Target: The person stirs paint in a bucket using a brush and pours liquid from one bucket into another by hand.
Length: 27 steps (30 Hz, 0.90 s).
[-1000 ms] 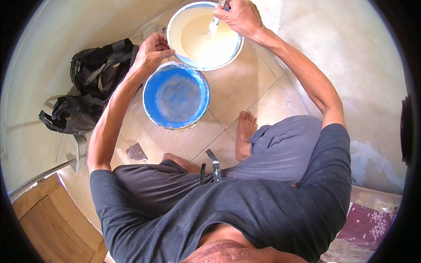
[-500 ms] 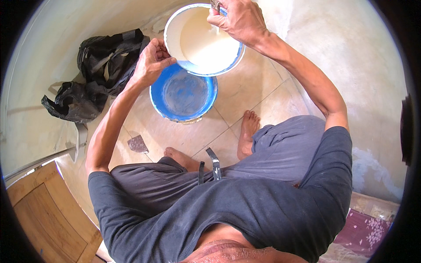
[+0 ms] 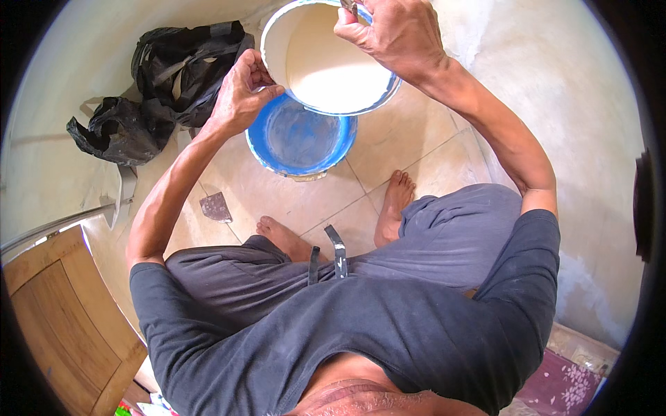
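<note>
While the left hand (image 3: 239, 91) pinches a round, blue-edged white bucket (image 3: 277, 52), seemingly to steady it, beyond a round blue tub (image 3: 298, 135), the right hand (image 3: 404, 35) pinches a stained tool handle (image 3: 349, 6).

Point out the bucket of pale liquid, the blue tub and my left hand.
Bucket of pale liquid (image 3: 277, 55): head view, inner wall.
Blue tub (image 3: 300, 139): head view, inside bottom.
Left hand (image 3: 239, 91): head view, back of the hand.

Crumpled black plastic (image 3: 208, 87), brown shard (image 3: 216, 207) on tiled floor (image 3: 395, 135), wooden panel (image 3: 66, 326), purple cloth (image 3: 555, 381)
</note>
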Tool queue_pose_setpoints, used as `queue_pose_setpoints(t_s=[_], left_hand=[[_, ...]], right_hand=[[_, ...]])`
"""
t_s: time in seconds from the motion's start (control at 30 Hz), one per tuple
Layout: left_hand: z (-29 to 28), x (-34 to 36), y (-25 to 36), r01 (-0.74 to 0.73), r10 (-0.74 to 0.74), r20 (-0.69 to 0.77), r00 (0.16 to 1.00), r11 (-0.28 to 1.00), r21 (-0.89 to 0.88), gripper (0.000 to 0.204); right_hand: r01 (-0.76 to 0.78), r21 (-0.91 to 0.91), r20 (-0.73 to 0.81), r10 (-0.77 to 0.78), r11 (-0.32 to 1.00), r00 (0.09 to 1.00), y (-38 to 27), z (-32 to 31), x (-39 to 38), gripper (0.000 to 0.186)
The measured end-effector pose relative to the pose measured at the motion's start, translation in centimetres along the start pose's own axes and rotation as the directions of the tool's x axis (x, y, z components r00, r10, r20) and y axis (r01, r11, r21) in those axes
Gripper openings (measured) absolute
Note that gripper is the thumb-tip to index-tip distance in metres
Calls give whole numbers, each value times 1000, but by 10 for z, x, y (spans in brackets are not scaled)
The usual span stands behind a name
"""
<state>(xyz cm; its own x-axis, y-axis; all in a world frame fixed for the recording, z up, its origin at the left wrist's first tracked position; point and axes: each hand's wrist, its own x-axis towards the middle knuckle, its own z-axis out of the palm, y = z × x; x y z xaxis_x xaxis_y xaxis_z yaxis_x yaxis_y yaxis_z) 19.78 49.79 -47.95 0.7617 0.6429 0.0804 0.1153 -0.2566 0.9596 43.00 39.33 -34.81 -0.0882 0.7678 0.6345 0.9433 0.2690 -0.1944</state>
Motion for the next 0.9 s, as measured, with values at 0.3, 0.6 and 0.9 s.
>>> queue_pose_setpoints(t_s=[0.3, 0.6, 0.9], left_hand=[[-1, -11, 1, -39, 41, -51, 998, 999, 38, 39], [-1, -16, 10, -52, 52, -75, 996, 999, 6, 39], [-2, -15, 12, -50, 50, -97, 994, 999, 4, 37]], right_hand=[[168, -23, -54, -169, 985, 984, -10, 0, 5, 26], [151, -14, 12, -151, 988, 988, -20, -10, 9, 27], [185, -30, -43, -187, 982, 981, -17, -6, 9, 26]])
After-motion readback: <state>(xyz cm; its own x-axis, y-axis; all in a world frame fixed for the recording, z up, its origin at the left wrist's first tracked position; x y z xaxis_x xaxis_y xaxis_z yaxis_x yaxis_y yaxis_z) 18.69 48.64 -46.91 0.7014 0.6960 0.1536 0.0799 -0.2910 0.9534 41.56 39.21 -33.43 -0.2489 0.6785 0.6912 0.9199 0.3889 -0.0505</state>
